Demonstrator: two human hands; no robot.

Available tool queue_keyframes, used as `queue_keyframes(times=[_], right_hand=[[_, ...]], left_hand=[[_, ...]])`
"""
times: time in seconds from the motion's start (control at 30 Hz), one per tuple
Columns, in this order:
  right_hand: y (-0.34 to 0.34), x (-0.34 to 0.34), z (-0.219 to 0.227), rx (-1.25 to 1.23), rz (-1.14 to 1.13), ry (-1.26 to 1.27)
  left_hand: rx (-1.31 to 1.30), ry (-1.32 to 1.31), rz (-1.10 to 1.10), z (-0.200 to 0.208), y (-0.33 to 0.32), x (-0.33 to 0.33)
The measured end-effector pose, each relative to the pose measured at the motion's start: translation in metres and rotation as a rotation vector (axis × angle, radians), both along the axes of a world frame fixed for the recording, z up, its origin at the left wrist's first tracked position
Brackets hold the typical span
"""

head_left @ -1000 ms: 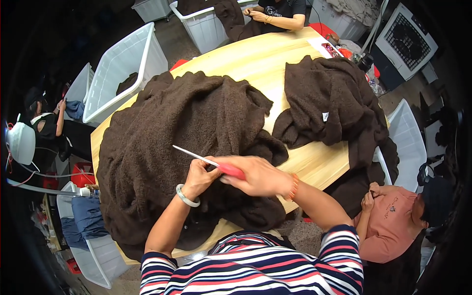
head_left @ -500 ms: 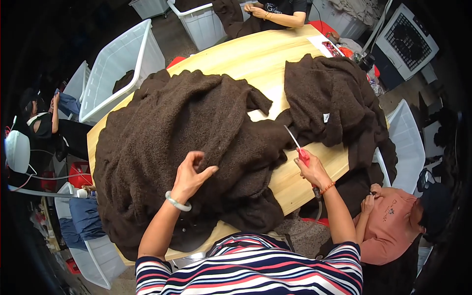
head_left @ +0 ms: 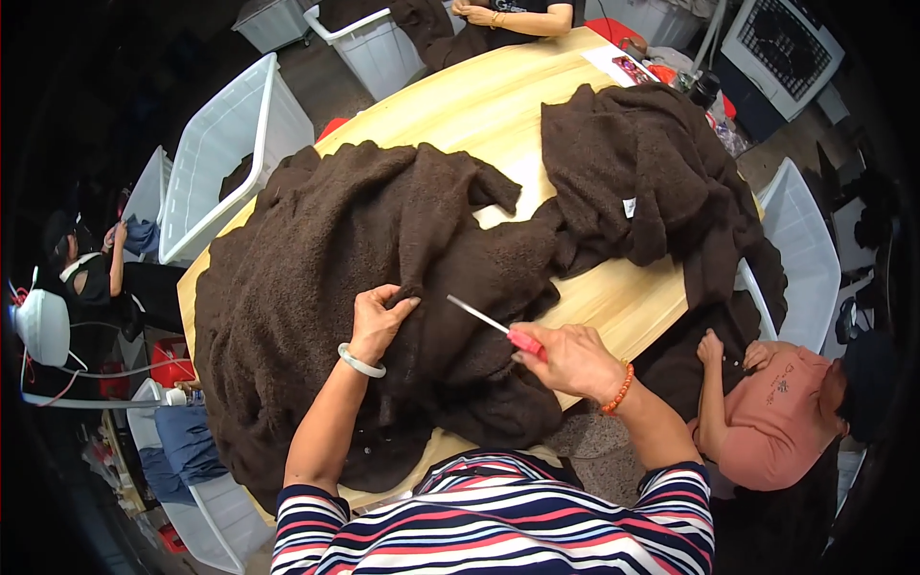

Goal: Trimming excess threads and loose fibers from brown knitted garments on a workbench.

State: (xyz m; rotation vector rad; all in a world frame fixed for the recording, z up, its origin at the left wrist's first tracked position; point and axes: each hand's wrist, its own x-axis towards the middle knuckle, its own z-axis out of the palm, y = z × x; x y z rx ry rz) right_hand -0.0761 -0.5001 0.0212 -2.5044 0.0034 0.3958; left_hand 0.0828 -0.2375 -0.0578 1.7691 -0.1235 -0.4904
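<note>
A large dark brown fleecy garment (head_left: 297, 268) lies bunched over the left and middle of the table. My left hand (head_left: 377, 324), with a pale bangle at its wrist, pinches a raised fold of it between thumb and fingers. In my right hand (head_left: 582, 362) is an air blow gun (head_left: 528, 343) with a red body and a thin metal nozzle. The nozzle points left toward the pinched fold, a short gap away from it. Another brown garment (head_left: 632, 172), with a small white label, is heaped at the right and meets the first one.
Bare pale wood of the table (head_left: 628, 302) shows between the heaps. White bins (head_left: 216, 144) stand around it, one (head_left: 800, 259) at the right. A person in a pink shirt (head_left: 776, 412) sits at the right; another person's arm (head_left: 532, 21) is at the far edge.
My left hand has moved from open above the cloth to pinching a fold. My right hand has brought the blow gun left and lower, turning its nozzle toward the left hand.
</note>
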Motion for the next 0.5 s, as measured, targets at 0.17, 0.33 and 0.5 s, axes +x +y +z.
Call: queue_keyframes(times=[0.17,0.33,0.5], right_hand=[[0.004,0.012,0.008,0.08,0.062,-0.007],[0.006,0.001,0.013,0.128,0.162,0.038],[0.013,-0.002,0.018,0.059,0.187,0.113]], left_hand=[[-0.146,0.128,-0.006,0.003,-0.001,-0.008],[-0.282,0.106,0.122,-0.003,-0.001,-0.012],[-0.097,-0.077,0.082,-0.003,0.022,-0.025]])
